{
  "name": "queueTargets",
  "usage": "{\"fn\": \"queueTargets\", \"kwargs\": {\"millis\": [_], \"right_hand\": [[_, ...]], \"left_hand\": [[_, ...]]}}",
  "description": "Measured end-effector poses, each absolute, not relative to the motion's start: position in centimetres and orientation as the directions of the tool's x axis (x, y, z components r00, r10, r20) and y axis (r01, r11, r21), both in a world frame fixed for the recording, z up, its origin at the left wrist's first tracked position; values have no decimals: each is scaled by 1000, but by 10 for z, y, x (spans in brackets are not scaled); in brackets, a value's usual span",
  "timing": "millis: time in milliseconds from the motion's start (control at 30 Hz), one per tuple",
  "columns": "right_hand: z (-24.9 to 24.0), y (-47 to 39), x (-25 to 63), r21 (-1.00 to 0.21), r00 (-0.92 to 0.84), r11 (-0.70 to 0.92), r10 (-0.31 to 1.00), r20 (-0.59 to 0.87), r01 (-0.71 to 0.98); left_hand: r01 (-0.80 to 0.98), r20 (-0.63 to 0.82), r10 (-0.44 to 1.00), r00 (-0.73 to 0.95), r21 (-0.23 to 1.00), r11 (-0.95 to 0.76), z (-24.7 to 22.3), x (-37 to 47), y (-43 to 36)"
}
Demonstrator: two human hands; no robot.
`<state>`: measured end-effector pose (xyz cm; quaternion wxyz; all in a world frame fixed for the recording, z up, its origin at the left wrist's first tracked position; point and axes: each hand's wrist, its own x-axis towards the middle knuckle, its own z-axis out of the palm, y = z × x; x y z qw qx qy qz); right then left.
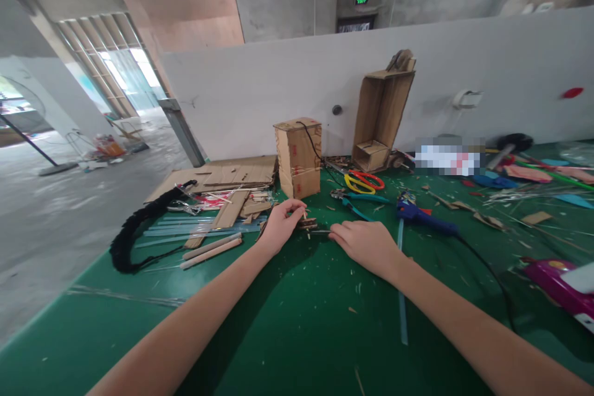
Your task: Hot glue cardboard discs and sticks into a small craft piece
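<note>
Over the middle of the green table, my left hand (282, 224) pinches a small layered cardboard piece (308, 223) with short thin sticks poking out of it. My right hand (364, 244) is closed round a tool whose handle is hidden in the palm. Only its thin metal shaft (320, 232) shows, pointing left with its tip at the cardboard piece. Whether the tip has gone in, I cannot tell. Just behind my hands a tall cardboard box (299, 158) stands upright with a black cord on it.
Teal-handled pliers (362, 199), scissors (366, 182) and a blue glue gun (424, 218) lie right of centre. Glue sticks (185, 226), wooden rods (211, 250) and a black fuzzy strip (134, 238) lie left. An open cardboard box (385, 111) leans at the back wall.
</note>
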<state>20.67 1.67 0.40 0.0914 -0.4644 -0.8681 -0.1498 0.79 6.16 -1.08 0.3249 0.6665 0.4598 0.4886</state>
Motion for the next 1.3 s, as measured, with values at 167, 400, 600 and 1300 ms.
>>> {"fn": "queueTargets", "kwargs": {"millis": [167,400,600,1300], "right_hand": [[5,14,206,148,-542,523,788,291,839],[8,11,203,163,-560,536,799,221,829],[4,4,203,235,-574,526,779,253,818],[-4,-1,209,325,-633,555,738,233,766]], "left_hand": [[317,373,923,99,867,-384,-11,10,61],[280,368,924,107,880,-383,-12,9,60],[270,353,927,125,887,-374,-12,10,59],[313,354,917,184,863,-396,-8,12,54]]}}
